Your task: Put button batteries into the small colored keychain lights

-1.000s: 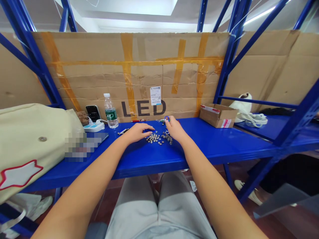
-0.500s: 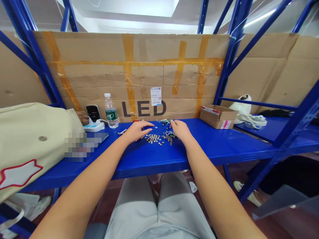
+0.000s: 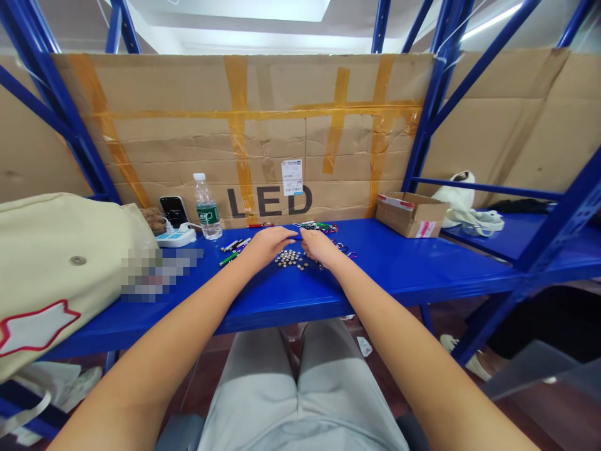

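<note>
Nearest, the person's own knees in grey trousers [image 3: 300, 388] lie under the blue steel shelf [image 3: 399, 282]. Two bare forearms reach forward over its edge. Left hand [image 3: 270, 244] and right hand [image 3: 322, 245]: both palm-down, fingers together, fingertips nearly meeting. Each grip is narrow, closed in over one slim blue rod [image 3: 293, 237] lying between them; whether either hand actually pinches it, cannot tell.

Directly below the hands, one loose heap of small round metal pieces [image 3: 291, 259], about thirty, too small for an exact count. Left of the left hand, about four slim pens [image 3: 231, 252], one green. Beyond the hands, a tangle of keyrings [image 3: 313, 226], count unclear; more lie to the right [image 3: 345, 250].

Farther left: one beige bag [image 3: 56, 263], one power strip [image 3: 176, 237], one phone [image 3: 172, 211], one water bottle [image 3: 207, 210]. Farther right: one open cardboard box [image 3: 410, 216]. Behind all, one taped cardboard sheet printed "LED" [image 3: 267, 203].
</note>
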The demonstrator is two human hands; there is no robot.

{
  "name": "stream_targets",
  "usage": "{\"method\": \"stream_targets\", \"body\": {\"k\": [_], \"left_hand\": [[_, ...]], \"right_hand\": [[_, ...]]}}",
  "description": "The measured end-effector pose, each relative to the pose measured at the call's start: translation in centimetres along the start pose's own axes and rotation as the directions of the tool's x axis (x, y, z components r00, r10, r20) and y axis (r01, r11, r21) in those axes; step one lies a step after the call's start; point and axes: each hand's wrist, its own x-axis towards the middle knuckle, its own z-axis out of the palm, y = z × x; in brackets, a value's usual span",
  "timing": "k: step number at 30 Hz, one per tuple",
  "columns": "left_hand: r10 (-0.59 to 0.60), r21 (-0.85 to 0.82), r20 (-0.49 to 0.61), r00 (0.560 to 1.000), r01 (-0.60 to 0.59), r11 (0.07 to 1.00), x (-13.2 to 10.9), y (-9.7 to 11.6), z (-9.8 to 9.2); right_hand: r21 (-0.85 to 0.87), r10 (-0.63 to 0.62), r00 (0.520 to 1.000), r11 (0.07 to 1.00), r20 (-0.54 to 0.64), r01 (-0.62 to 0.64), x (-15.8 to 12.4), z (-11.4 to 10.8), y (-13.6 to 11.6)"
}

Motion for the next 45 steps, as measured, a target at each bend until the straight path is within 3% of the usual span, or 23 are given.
{"method": "stream_targets", "body": {"k": [3,6,9,12,14,17,19,21,24,26,28,32,34,35,37,39,42,43,45], "left_hand": [[-0.107,-0.064,0.07,0.992,0.112,0.992,0.1,0.2,0.0],[-0.269,-0.228,0.176,0.947,0.305,0.925,0.1,0.4,-0.1],[-0.41,-0.439,0.326,0.852,0.521,0.732,-0.2,0.3,-0.4],[-0.444,-0.525,0.444,0.778,0.628,0.574,-0.6,0.1,-0.7],[-0.454,-0.488,0.403,0.795,0.606,0.628,-0.7,0.0,-0.7],[-0.372,-0.318,0.219,0.902,0.426,0.847,-0.6,-0.1,-0.4],[-0.273,-0.215,0.181,0.945,0.309,0.927,-0.5,-0.2,-0.2],[-0.219,-0.185,0.22,0.951,0.26,0.948,-0.5,-0.3,-0.1],[-0.216,-0.249,0.269,0.939,0.284,0.926,-0.6,-0.4,-0.2],[-0.256,-0.328,0.323,0.911,0.362,0.873,-0.7,-0.5,-0.6],[-0.297,-0.425,0.424,0.855,0.478,0.769,-0.8,-0.4,-1.1],[-0.311,-0.608,0.598,0.738,0.671,0.425,-1.0,0.0,-1.9],[-0.312,-0.634,0.628,0.713,0.701,0.327,-1.1,0.2,-2.0],[-0.32,-0.632,0.627,0.71,0.704,0.324,-1.0,0.2,-2.0],[-0.361,-0.587,0.599,0.715,0.698,0.41,-1.0,0.1,-1.9],[-0.388,-0.476,0.557,0.734,0.666,0.574,-0.8,-0.1,-1.8],[-0.318,-0.288,0.54,0.779,0.526,0.8,-0.7,-0.4,-2.1],[-0.29,-0.234,0.56,0.776,0.484,0.843,-0.7,-0.4,-2.3],[-0.281,-0.121,0.622,0.731,0.445,0.888,-0.7,-0.3,-2.8]], "right_hand": [[-0.117,-0.055,0.998,0.992,-0.019,0.052,0.4,0.1,0.3],[-0.281,-0.135,0.989,0.953,-0.056,0.114,0.4,0.3,0.0],[-0.479,-0.25,0.966,0.857,-0.067,0.189,0.1,0.6,-0.7],[-0.592,-0.313,0.949,0.771,-0.032,0.234,-0.1,1.0,-1.2],[-0.595,-0.291,0.956,0.771,-0.014,0.226,0.0,1.3,-1.2],[-0.567,-0.238,0.971,0.8,0.001,0.197,0.3,1.4,-1.1],[-0.568,-0.226,0.974,0.802,0.001,0.187,0.4,1.4,-1.0],[-0.583,-0.228,0.974,0.79,0.011,0.191,0.3,1.4,-1.0],[-0.612,-0.25,0.967,0.758,0.045,0.224,0.1,1.3,-1.3],[-0.642,-0.286,0.957,0.724,0.054,0.253,-0.2,1.2,-1.5],[-0.684,-0.334,0.94,0.671,0.066,0.287,-0.6,1.1,-1.8],[-0.737,-0.436,0.895,0.574,0.094,0.357,-1.5,1.1,-2.3],[-0.748,-0.453,0.887,0.559,0.086,0.358,-1.6,1.2,-2.5],[-0.756,-0.443,0.894,0.56,0.072,0.339,-1.6,1.2,-2.5],[-0.772,-0.399,0.916,0.568,0.043,0.284,-1.5,1.4,-2.3],[-0.783,-0.347,0.937,0.574,0.033,0.24,-1.2,1.5,-2.1],[-0.787,-0.286,0.954,0.566,0.095,0.248,-1.0,1.4,-1.8],[-0.786,-0.269,0.956,0.563,0.118,0.256,-1.0,1.3,-1.8],[-0.781,-0.244,0.959,0.568,0.142,0.26,-1.2,1.1,-1.7]]}}
